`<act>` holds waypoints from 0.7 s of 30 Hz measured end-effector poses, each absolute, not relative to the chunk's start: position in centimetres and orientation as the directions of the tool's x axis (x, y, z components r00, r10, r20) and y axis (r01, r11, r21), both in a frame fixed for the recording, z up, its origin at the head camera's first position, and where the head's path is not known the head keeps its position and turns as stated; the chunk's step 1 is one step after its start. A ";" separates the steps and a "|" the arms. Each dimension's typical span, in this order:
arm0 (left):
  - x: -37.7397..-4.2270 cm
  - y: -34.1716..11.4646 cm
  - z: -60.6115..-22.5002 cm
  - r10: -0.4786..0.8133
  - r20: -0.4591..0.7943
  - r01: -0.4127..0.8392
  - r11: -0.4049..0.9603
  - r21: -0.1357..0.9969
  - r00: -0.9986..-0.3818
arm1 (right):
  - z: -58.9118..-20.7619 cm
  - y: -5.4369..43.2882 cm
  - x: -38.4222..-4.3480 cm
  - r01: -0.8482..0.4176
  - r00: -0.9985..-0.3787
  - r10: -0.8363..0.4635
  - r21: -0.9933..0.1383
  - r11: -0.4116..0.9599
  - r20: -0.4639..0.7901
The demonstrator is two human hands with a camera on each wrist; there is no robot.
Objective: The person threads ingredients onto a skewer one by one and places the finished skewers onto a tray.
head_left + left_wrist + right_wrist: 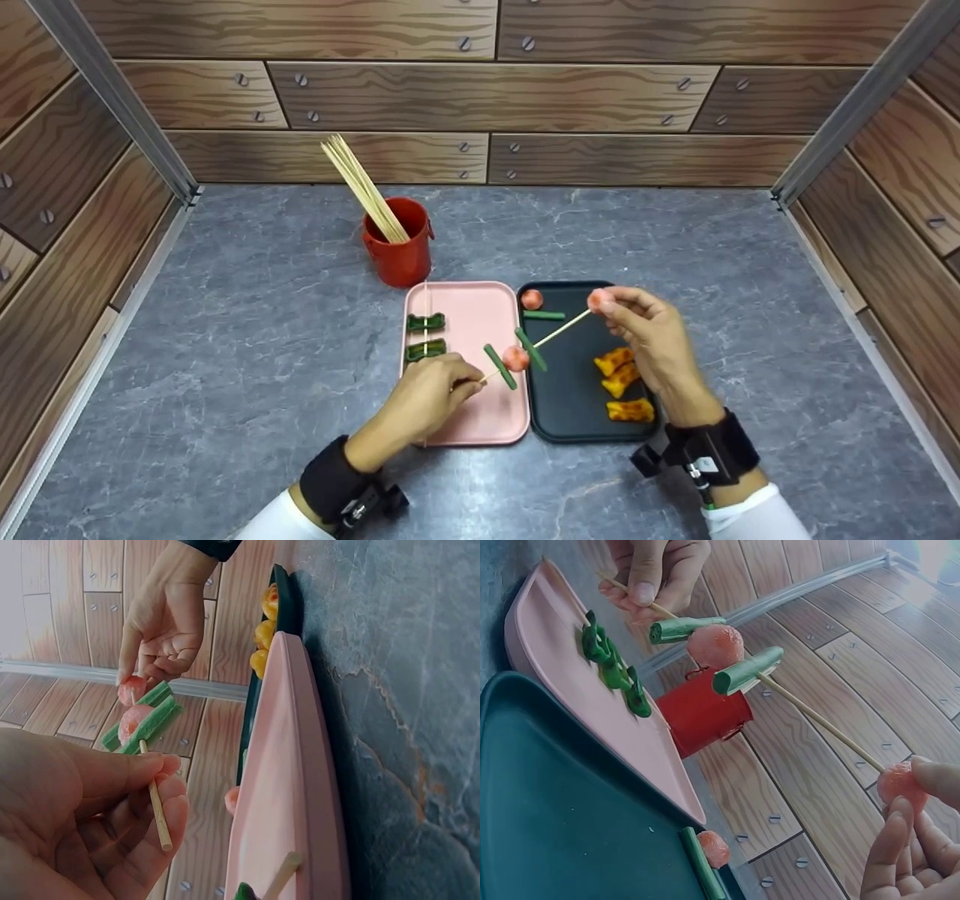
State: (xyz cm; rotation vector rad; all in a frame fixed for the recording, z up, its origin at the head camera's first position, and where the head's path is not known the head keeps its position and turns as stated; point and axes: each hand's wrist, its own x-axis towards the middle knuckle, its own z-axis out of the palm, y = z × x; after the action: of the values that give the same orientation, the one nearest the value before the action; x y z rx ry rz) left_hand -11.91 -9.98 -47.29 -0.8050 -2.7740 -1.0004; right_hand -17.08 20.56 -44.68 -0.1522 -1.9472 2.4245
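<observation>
Because the left hand (435, 390) pinches the thin, pale wooden skewer (562, 328) near its lower end, the shaft slants across the centre of the head view with its upper stretch bare — presumably leaving room for pieces to slide. At right of centre, the right hand (664, 349) pinches a round, pinkish-red ball (598, 301) between thumb and fingertips at the skewer's far end; how deep the point goes, I cannot tell. A second pinkish-red ball (516, 358) sits between two slim green sticks (531, 349), set crosswise, probably for balance. All this hangs above the pale-pink rectangular tray (484, 315) and the dark rectangular tray (562, 405) — likely so that slipped pieces land there.
</observation>
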 end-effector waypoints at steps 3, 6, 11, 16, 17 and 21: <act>-11.9 -10.0 -47.3 0.446 0.242 0.498 0.653 0.571 -0.862 | -44.8 20.4 -17.0 0.043 -0.994 0.084 -0.972 -0.233 -0.064; -11.9 -10.0 -47.3 0.442 0.243 0.495 0.653 0.573 -0.864 | -44.9 20.1 -16.9 0.061 -0.994 0.072 -0.968 -0.242 -0.080; -11.9 -9.9 -47.3 0.439 0.251 0.498 0.649 0.575 -0.862 | -45.1 19.4 -16.7 0.087 -0.994 0.040 -0.967 -0.240 -0.100; -11.9 -9.9 -47.3 0.441 0.247 0.497 0.648 0.577 -0.863 | -45.2 19.3 -16.5 0.085 -0.994 0.043 -0.964 -0.253 -0.099; -11.9 -9.9 -47.3 0.443 0.246 0.497 0.649 0.576 -0.862 | -45.2 19.2 -16.5 0.085 -0.994 0.043 -0.963 -0.256 -0.100; -11.8 -9.9 -47.3 0.443 0.241 0.495 0.651 0.575 -0.863 | -45.2 19.1 -16.4 0.091 -0.993 0.044 -0.959 -0.270 -0.107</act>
State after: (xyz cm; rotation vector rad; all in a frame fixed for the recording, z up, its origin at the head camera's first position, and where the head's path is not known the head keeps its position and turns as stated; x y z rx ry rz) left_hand -11.84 -9.95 -47.28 -0.7924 -2.7822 -1.0050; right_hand -16.44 19.11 -45.24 -0.1768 -1.9155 2.5213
